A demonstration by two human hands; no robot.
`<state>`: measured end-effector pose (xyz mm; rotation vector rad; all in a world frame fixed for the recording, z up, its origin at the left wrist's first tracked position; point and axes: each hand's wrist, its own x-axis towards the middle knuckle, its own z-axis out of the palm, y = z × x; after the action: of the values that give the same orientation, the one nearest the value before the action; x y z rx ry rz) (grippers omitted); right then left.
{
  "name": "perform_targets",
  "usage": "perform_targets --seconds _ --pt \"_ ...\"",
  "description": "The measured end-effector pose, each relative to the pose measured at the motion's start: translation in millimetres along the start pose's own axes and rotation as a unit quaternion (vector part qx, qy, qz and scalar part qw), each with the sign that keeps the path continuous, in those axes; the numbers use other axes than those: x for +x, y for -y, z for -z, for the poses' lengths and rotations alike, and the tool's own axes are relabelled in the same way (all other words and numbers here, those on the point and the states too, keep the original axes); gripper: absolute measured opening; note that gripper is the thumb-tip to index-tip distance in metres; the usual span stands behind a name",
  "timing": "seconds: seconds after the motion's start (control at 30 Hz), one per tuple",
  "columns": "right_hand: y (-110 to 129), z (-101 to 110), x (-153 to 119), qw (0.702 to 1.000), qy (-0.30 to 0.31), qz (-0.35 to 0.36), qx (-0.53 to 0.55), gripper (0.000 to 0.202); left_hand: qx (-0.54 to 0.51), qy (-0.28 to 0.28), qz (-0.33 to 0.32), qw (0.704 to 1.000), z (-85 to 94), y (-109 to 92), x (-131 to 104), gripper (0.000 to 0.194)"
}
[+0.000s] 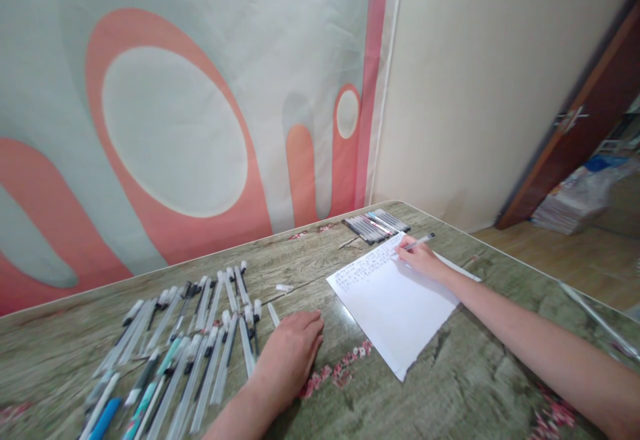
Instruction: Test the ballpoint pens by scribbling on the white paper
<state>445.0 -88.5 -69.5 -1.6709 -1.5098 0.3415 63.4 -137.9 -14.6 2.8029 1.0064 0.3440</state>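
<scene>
My right hand (417, 257) is closed around a clear-barrelled pen (423, 240), at the far part of a white sheet of paper (415, 320). Several lines of small handwriting fill the paper's upper part; below them it is blank. My left hand (295, 347) lies palm down on the table, left of the paper, its fingers slightly bent and their undersides hidden. Just behind it a whitish pen barrel (273, 315) sticks out, partly covered by the hand. A small white pen cap (284, 287) lies farther back.
Several clear, capped pens (200, 353) are spread in rows at the left, with a blue one (106, 420) near the front. More pens (375, 225) lie side by side beyond the paper. A thin rod-like object (595, 317) lies along the table's right edge. A printed wall covering (190, 127) stands behind.
</scene>
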Motion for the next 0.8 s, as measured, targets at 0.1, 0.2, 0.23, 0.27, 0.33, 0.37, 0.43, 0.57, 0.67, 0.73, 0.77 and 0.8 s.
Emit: perform_targets --seconds 0.1,0.2,0.23,0.27,0.33,0.37,0.43,0.57,0.67,0.73,0.77,0.8 --pt "-1.0 0.4 1.0 1.000 0.000 0.001 -0.003 0.016 0.006 0.001 -0.002 1.000 -1.3 1.0 0.1 0.029" --pt "0.6 1.3 0.5 1.000 0.002 -0.001 0.001 0.017 0.010 -0.002 -0.004 1.000 -2.9 2.1 0.1 0.028" --pt "1.4 1.5 0.0 1.000 0.003 -0.001 0.003 0.017 0.010 -0.004 -0.004 1.000 -3.2 2.3 0.0 0.028" --pt "2.2 1.6 -0.4 1.000 0.006 -0.002 0.004 0.018 0.010 -0.006 -0.006 1.000 -3.5 2.3 -0.1 0.028" --pt "3.1 1.4 -0.9 1.000 0.009 -0.005 0.006 0.019 0.011 -0.008 -0.006 1.000 -3.8 2.0 -0.2 0.028" --pt "3.4 1.3 -0.9 1.000 0.008 -0.008 0.006 0.019 0.011 -0.008 -0.006 1.000 -3.8 1.8 -0.3 0.028" --pt "3.4 1.1 -0.6 1.000 0.000 -0.015 0.003 0.018 0.012 -0.008 -0.005 1.000 -3.8 1.5 -0.4 0.028" --pt "4.2 1.6 0.7 0.999 -0.019 -0.037 0.012 0.016 0.012 -0.013 -0.011 1.000 -3.3 1.1 -0.5 0.027" --pt "5.2 2.4 0.3 0.998 -0.023 -0.054 0.034 0.019 0.008 -0.015 -0.014 1.000 -1.9 0.6 -0.5 0.027" --pt "5.5 3.5 -0.7 0.997 -0.017 -0.057 0.046 0.022 0.002 -0.014 -0.009 1.000 -0.3 -0.4 -0.6 0.028" --pt "5.7 4.4 -1.2 0.997 -0.012 -0.057 0.054 0.023 -0.002 -0.011 -0.006 1.000 0.7 -1.3 -0.8 0.028" --pt "6.2 5.4 -1.5 0.996 -0.009 -0.056 0.062 0.024 -0.005 -0.008 -0.002 1.000 1.8 -2.2 -1.2 0.029"
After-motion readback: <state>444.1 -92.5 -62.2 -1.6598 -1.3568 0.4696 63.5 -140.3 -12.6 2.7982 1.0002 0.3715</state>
